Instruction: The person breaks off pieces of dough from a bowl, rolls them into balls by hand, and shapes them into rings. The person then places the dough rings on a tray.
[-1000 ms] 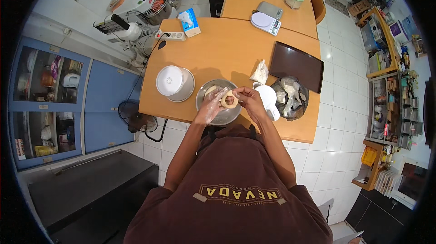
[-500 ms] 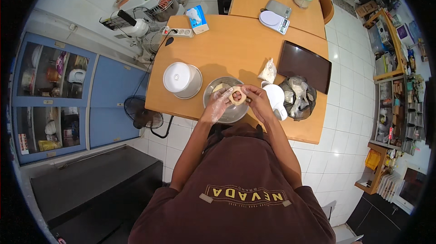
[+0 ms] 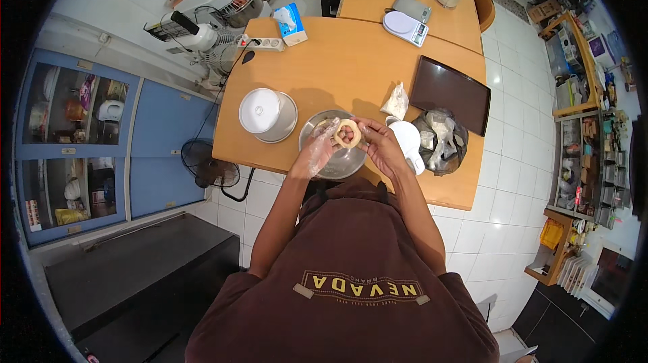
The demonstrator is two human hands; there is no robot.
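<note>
A pale ring of dough (image 3: 347,122) is held up between both my hands over a steel mixing bowl (image 3: 309,135). My left hand (image 3: 316,149), dusted with flour, grips the ring's left side. On its right side are the fingers of my right hand (image 3: 383,145). Fingertips show through the wide hole of the ring. More pale dough seems to lie in the bowl behind my left fingers, mostly hidden by them.
Left of the bowl stands a white lidded tub (image 3: 268,114). To the right are a white jug (image 3: 408,143), a bag of white powder (image 3: 395,102), a black plastic bag (image 3: 442,140) and a dark tray (image 3: 451,93). Farther back sit a kitchen scale (image 3: 405,27) and a tissue box (image 3: 291,25).
The hole in the dough ring has grown wider and the ring thinner. Both hands keep their hold, and the ring has risen slightly in view.
</note>
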